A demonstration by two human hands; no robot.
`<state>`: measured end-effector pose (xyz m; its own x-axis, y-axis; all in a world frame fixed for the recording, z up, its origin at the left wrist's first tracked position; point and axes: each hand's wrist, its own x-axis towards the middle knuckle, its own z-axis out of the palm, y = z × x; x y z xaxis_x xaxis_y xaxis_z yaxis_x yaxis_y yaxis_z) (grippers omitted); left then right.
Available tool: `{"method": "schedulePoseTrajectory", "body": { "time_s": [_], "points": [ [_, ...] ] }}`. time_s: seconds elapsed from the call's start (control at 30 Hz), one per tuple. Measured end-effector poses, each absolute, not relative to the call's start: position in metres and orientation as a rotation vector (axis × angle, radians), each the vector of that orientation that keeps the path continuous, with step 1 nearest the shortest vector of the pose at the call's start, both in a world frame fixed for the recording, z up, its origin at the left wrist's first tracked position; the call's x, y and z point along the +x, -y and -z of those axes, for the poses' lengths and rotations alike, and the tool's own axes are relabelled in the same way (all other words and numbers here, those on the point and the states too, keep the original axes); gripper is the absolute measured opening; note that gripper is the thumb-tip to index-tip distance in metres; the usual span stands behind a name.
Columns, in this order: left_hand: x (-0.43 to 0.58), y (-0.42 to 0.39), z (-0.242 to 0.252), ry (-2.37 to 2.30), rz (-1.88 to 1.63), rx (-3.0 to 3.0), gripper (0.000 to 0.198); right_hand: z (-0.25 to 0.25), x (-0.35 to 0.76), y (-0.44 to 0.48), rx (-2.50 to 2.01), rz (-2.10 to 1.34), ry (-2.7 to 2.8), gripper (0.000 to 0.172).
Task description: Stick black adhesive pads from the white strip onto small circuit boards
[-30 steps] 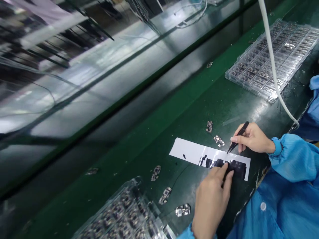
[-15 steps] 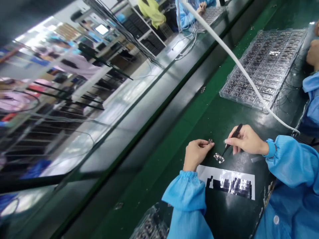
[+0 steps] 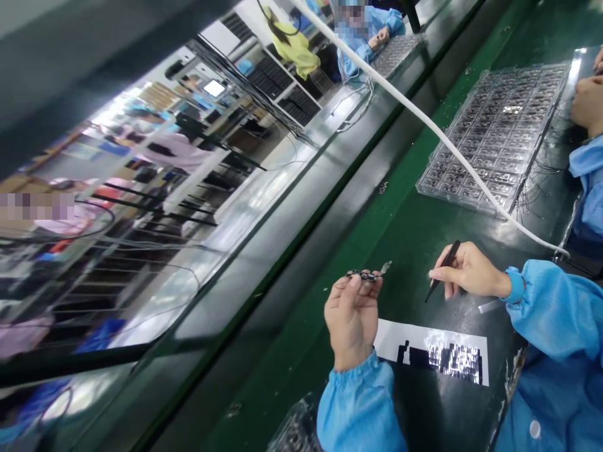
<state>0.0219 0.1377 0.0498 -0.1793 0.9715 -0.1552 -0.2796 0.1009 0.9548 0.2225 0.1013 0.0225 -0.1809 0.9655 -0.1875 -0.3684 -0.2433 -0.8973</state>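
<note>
My left hand (image 3: 351, 317) is raised above the green bench, fingers pinched on a small circuit board (image 3: 365, 275) held edge-on at the fingertips. My right hand (image 3: 468, 271) grips black tweezers (image 3: 443, 271), tips pointing down and left, a short way right of the board. Below both hands lies a white paper strip (image 3: 431, 351) carrying black and shiny stickers. Both arms wear blue sleeves.
A clear tray (image 3: 494, 135) of several small boards sits at the far right, with a white cable (image 3: 424, 119) crossing over it. Another person's hand (image 3: 588, 100) rests by that tray. A second tray corner (image 3: 296, 430) shows at the bottom. The conveyor (image 3: 264, 251) runs diagonally at left.
My left hand left the sticker strip, picked a small board off the bench and lifted it. The view tilted upward. My right hand stayed in place with the tweezers.
</note>
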Motion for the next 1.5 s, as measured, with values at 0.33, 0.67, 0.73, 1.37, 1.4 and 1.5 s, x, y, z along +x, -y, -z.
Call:
{"method": "schedulePoseTrajectory", "body": {
  "time_s": [0.33,0.67,0.73,1.37,1.4,1.5],
  "points": [
    [0.048,-0.134,-0.037,-1.365,-0.949,1.051,0.025,-0.029,0.245,-0.109,-0.947,-1.47,0.83,0.036],
    [0.045,-0.119,-0.074,-1.303,-1.109,0.717,0.032,-0.025,0.255,-0.118,-0.921,-1.463,0.817,0.039],
    [0.036,-0.1,-0.072,-1.351,-0.987,0.688,0.038,-0.027,0.251,-0.115,-0.944,-1.493,0.869,0.038],
    [0.018,-0.031,-0.008,-1.304,-0.787,0.574,0.03,-0.011,0.183,-0.097,-1.118,-1.793,1.183,0.036],
    [0.018,-0.031,-0.008,-1.3,-0.801,0.561,0.03,-0.011,0.182,-0.096,-1.125,-1.786,1.176,0.037],
    [0.018,-0.03,-0.007,-1.3,-0.827,0.544,0.029,-0.011,0.18,-0.094,-1.138,-1.762,1.156,0.037]
  ]
}}
